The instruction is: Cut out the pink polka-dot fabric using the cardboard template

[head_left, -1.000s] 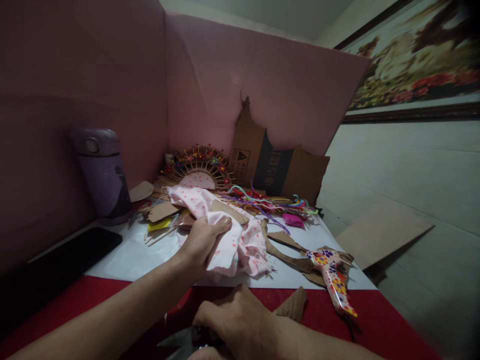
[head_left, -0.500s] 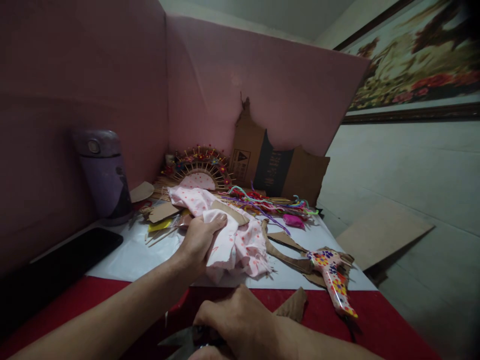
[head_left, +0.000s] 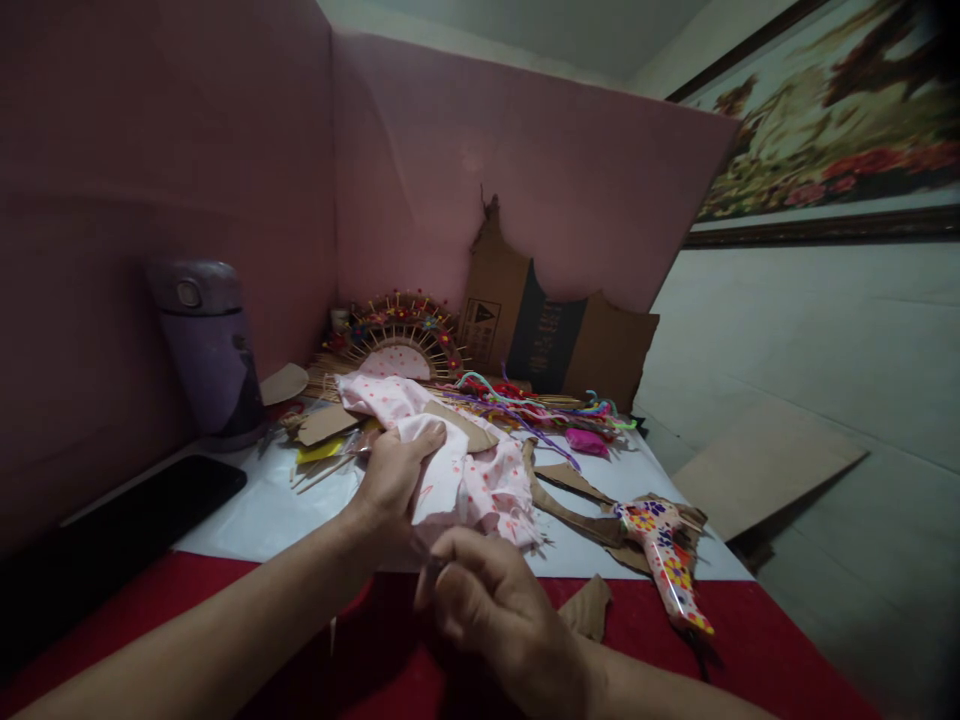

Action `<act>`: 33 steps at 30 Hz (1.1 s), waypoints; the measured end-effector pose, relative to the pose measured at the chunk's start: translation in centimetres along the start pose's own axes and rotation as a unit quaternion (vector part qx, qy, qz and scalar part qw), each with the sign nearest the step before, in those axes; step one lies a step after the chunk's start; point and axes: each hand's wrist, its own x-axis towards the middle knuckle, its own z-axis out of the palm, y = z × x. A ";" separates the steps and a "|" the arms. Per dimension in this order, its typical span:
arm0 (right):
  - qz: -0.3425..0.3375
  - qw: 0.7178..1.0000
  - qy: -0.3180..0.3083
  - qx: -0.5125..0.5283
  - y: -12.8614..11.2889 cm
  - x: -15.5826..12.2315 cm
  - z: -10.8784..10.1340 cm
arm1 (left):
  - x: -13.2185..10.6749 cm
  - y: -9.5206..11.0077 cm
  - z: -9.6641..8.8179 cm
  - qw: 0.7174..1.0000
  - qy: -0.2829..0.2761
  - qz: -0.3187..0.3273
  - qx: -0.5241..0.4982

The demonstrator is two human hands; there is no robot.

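Observation:
My left hand (head_left: 397, 470) is closed on a bunched pink-and-white cloth (head_left: 510, 495) with red dots, its thumb on top over a white folded part. A strip of cardboard (head_left: 465, 428) lies on that cloth. Close by, at the cloth's near edge, my right hand (head_left: 495, 610) is closed with thumb and forefinger together. Between them shows a small dark part of the scissors (head_left: 431, 570); the hand hides most of them, and I cannot tell whether the blades touch the cloth.
At left stand a purple bottle (head_left: 206, 350) and a black phone (head_left: 165, 500). Behind are a decorated fan-shaped craft (head_left: 405, 330), colourful pipe cleaners (head_left: 540, 405) and upright cardboard (head_left: 555, 320). A flowered glue gun (head_left: 664, 550) and cardboard scraps (head_left: 589, 608) lie right, on white sheet and red cloth.
My right hand has risen from the bottom edge to the cloth's near edge and turned. The scissor blades, earlier plain to see, are now mostly hidden. My left hand has shifted slightly left.

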 end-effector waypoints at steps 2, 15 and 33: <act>0.052 0.992 0.035 0.106 0.1 0.2 0.0 | 0.5 0.0 -0.3 1.000 0.019 0.016 -0.017; 0.223 0.932 0.082 0.272 -0.1 1.1 -0.4 | 1.8 0.6 -0.8 0.985 0.072 0.130 -0.082; 0.268 0.877 0.100 0.385 0.1 1.4 -1.0 | 0.7 -0.3 0.1 0.976 0.024 0.191 -0.101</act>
